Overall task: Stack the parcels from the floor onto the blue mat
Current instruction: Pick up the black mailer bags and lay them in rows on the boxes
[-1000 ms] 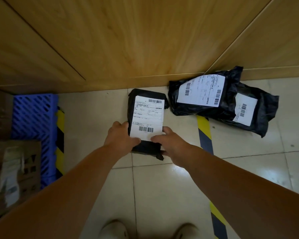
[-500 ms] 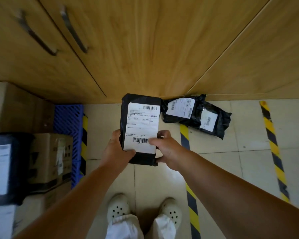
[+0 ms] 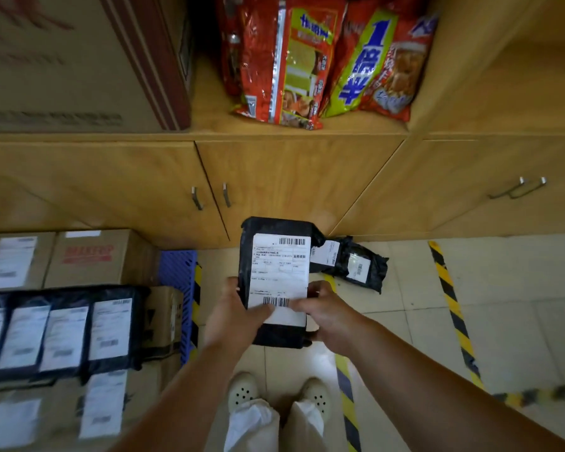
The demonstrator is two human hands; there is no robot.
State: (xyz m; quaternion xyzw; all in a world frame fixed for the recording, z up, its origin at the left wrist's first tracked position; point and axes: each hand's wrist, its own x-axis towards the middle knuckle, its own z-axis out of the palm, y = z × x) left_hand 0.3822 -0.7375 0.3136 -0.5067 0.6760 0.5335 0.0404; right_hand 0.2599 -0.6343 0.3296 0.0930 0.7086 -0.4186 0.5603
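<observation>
Both hands hold one black parcel [image 3: 276,278] clear of the floor, in front of the wooden cabinet doors [image 3: 287,184], white shipping label facing up with barcodes at top and bottom. Left hand [image 3: 234,316] grips the parcel's lower left edge, thumb lying across the label by the lower barcode; its fingers are curled under the parcel and out of sight. Right hand [image 3: 323,313] grips the lower right edge, thumb on the label, fingers wrapped beneath.

Two more black parcels [image 3: 349,264] lie on the tiled floor [image 3: 519,288] just behind and right of the held one, overlapping each other, near the cabinet base.

Blue mat [image 3: 178,272] sits at left against the cabinet; only its right edge shows. It carries stacked cardboard boxes [image 3: 101,259] and a row of black labelled parcels [image 3: 62,331] on top of them.

Yellow-black hazard tape [image 3: 450,308] runs across the floor. Shelf above the cabinet holds red snack bags [image 3: 317,60] and a large carton [image 3: 79,60]. White perforated shoes [image 3: 245,391] visible at bottom.
</observation>
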